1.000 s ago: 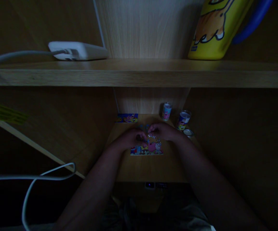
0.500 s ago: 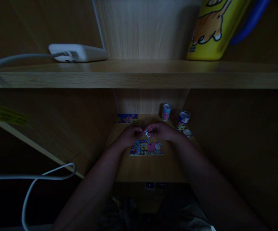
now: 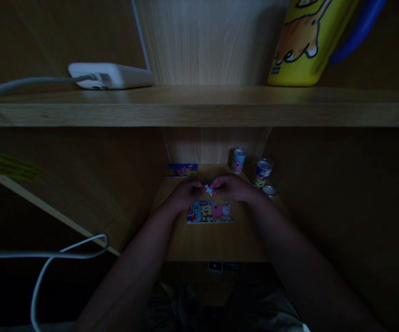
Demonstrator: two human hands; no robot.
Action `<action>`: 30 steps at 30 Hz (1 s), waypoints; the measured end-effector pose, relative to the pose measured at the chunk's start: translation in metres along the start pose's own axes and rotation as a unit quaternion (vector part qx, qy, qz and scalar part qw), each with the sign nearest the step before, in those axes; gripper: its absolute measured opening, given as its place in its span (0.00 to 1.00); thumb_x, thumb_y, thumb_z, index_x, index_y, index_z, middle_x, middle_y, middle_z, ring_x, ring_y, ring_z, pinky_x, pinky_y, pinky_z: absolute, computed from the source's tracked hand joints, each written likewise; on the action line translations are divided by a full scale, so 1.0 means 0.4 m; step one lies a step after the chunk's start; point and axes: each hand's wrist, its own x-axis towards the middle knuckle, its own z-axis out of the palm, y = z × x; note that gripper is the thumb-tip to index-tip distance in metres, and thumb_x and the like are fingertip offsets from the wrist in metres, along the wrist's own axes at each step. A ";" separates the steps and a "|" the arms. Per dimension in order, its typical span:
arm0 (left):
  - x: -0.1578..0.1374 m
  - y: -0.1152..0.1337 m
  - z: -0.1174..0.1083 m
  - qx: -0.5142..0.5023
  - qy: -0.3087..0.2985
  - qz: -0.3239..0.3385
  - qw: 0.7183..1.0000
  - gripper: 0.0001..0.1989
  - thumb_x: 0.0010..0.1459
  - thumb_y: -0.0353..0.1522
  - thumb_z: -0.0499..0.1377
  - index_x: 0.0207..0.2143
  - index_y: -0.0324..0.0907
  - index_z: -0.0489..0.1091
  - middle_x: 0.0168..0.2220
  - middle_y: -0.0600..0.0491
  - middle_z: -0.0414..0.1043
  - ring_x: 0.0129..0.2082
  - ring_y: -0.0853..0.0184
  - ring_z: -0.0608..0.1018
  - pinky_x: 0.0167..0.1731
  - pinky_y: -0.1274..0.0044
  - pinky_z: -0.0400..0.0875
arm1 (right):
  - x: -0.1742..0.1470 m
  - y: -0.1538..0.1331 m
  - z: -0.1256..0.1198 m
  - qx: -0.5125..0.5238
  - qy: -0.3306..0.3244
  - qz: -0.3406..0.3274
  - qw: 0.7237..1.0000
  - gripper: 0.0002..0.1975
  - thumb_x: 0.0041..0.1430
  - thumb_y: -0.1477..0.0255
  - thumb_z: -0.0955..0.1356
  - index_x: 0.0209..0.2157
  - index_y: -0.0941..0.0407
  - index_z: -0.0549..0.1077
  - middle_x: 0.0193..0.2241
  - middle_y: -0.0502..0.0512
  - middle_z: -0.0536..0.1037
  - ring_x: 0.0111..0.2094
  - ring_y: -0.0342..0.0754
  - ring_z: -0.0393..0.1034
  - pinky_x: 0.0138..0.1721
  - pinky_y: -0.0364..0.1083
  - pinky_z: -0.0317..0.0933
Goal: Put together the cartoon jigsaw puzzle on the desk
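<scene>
Between the fingertips of both hands is a small pale jigsaw puzzle piece; it could be more than one piece joined. My left hand pinches it from the left, my right hand from the right. Just below the hands, on the wooden desk, lies a partly assembled jigsaw puzzle with colourful cartoon figures. Its upper edge is uneven and partly covered by the hands. A blue cartoon picture card rests flat behind my left hand.
Two cartoon-printed cans, one pink and blue and one open-topped, stand at the back right. A round lid lies beside them. Overhead, a shelf carries a white charger with a cable and a yellow mug.
The puzzle piece has shifted slightly up and left and turned between my fingertips, showing more of its pale face. Both hands stay almost where they were.
</scene>
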 end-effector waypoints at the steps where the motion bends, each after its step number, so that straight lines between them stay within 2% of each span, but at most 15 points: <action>1: 0.001 -0.003 0.000 0.004 0.004 -0.002 1.000 0.17 0.65 0.43 0.59 0.30 0.41 0.75 0.27 0.55 0.73 0.30 0.66 0.72 0.31 0.77 0.65 | 0.001 0.001 0.001 0.012 0.000 -0.002 1.000 0.15 0.53 0.63 0.77 0.40 0.56 0.80 0.39 0.55 0.85 0.41 0.50 0.78 0.45 0.49 0.70; 6: 0.002 -0.005 0.002 0.018 0.010 -0.011 1.000 0.16 0.64 0.43 0.59 0.30 0.41 0.75 0.27 0.55 0.73 0.30 0.67 0.72 0.31 0.77 0.65 | -0.003 -0.006 0.000 0.006 0.008 -0.014 1.000 0.15 0.57 0.63 0.75 0.41 0.58 0.80 0.40 0.57 0.85 0.40 0.49 0.78 0.45 0.48 0.70; 10: 0.003 -0.005 -0.008 0.043 0.039 -0.033 0.998 0.18 0.66 0.44 0.57 0.29 0.41 0.73 0.26 0.56 0.72 0.28 0.67 0.72 0.29 0.77 0.64 | -0.010 -0.009 -0.007 -0.063 0.026 -0.002 0.998 0.09 0.61 0.67 0.72 0.40 0.57 0.81 0.39 0.56 0.85 0.39 0.49 0.78 0.44 0.48 0.70; 13: 0.002 -0.012 -0.027 0.080 0.068 -0.065 0.992 0.18 0.67 0.44 0.57 0.31 0.42 0.76 0.27 0.54 0.75 0.28 0.65 0.75 0.30 0.76 0.66 | -0.014 -0.001 -0.014 -0.137 0.050 0.014 0.989 0.05 0.61 0.73 0.71 0.38 0.57 0.82 0.39 0.56 0.86 0.40 0.50 0.79 0.44 0.48 0.70; 16: -0.002 -0.019 -0.048 0.129 0.082 -0.099 0.983 0.16 0.67 0.42 0.58 0.37 0.42 0.80 0.34 0.49 0.81 0.35 0.59 0.80 0.35 0.73 0.69 | -0.020 0.011 -0.026 -0.221 0.078 0.031 0.972 0.06 0.60 0.78 0.71 0.36 0.56 0.82 0.39 0.57 0.86 0.41 0.51 0.80 0.45 0.48 0.69; 20: -0.007 -0.020 -0.061 0.185 0.063 -0.136 0.971 0.14 0.67 0.40 0.59 0.45 0.44 0.82 0.46 0.45 0.84 0.47 0.55 0.82 0.45 0.71 0.72 | -0.026 0.013 -0.035 -0.286 0.100 0.034 0.952 0.07 0.60 0.80 0.72 0.36 0.56 0.82 0.41 0.57 0.86 0.43 0.51 0.80 0.47 0.47 0.68; 24: -0.010 -0.011 -0.061 0.224 0.039 -0.165 0.960 0.14 0.66 0.41 0.60 0.42 0.43 0.83 0.46 0.44 0.84 0.49 0.53 0.82 0.47 0.71 0.72 | -0.025 -0.017 -0.014 -0.267 0.106 -0.016 0.958 0.04 0.63 0.75 0.72 0.38 0.57 0.81 0.39 0.57 0.85 0.39 0.49 0.78 0.42 0.46 0.67; 27: -0.011 -0.002 -0.061 0.241 0.041 -0.182 0.952 0.14 0.65 0.41 0.61 0.41 0.42 0.82 0.44 0.43 0.84 0.46 0.53 0.83 0.44 0.71 0.73 | -0.019 -0.047 0.017 -0.222 0.042 -0.084 0.970 0.05 0.65 0.71 0.72 0.41 0.56 0.81 0.37 0.55 0.84 0.37 0.47 0.76 0.41 0.45 0.66; 30: -0.011 0.005 -0.060 0.244 0.042 -0.175 0.953 0.15 0.66 0.41 0.61 0.42 0.42 0.82 0.45 0.43 0.84 0.45 0.54 0.83 0.42 0.72 0.72 | -0.011 -0.064 0.043 -0.218 0.004 -0.126 0.968 0.08 0.65 0.67 0.73 0.42 0.55 0.82 0.39 0.55 0.82 0.38 0.46 0.75 0.41 0.44 0.65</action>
